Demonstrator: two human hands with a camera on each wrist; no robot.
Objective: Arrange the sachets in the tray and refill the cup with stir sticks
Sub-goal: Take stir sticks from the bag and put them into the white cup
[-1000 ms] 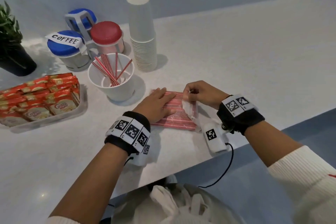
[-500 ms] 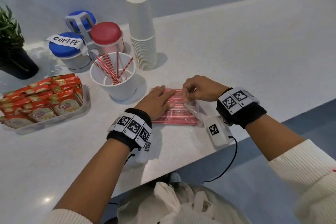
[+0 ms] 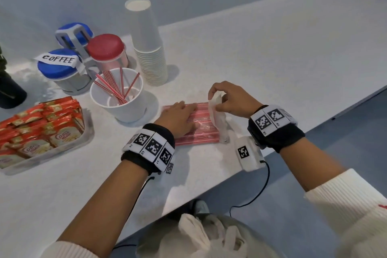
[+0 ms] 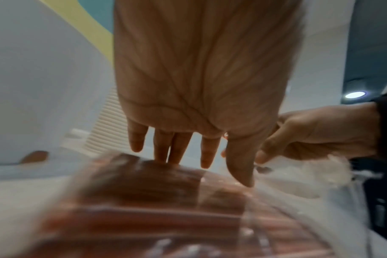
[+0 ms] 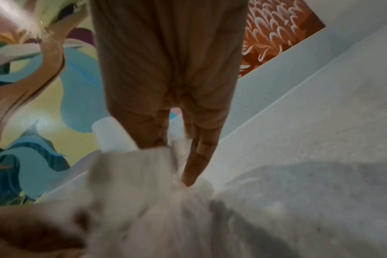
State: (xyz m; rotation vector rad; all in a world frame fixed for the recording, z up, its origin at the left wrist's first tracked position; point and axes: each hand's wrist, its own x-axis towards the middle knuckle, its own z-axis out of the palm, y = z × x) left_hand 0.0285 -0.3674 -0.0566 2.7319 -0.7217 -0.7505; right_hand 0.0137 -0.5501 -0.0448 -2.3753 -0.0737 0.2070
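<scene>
A flat clear pack of red-and-white stir sticks [image 3: 199, 128] [image 4: 166, 218] lies on the white counter near its front edge. My left hand [image 3: 180, 115] [image 4: 188, 157] presses flat on the pack with straight fingers. My right hand [image 3: 228, 100] [image 5: 179, 153] pinches the pack's clear plastic flap [image 3: 215, 109] [image 5: 148, 192] at its right end and holds it lifted. Left of the pack stands a white cup [image 3: 119, 98] with a few stir sticks [image 3: 115, 84]. At the far left, a clear tray [image 3: 62, 148] holds several red creamer sachets [image 3: 39, 128].
A tall stack of paper cups [image 3: 146, 44] stands behind the pack. Jars with blue and red lids [image 3: 102, 50] in a rack, one labelled COFFEE [image 3: 58, 59], sit behind the white cup. A dark plant pot [image 3: 8, 92] is at the left edge. The counter's front edge runs just below my wrists.
My right hand has lifted the plastic flap up off the pack's right end. My left hand stays flat on the pack.
</scene>
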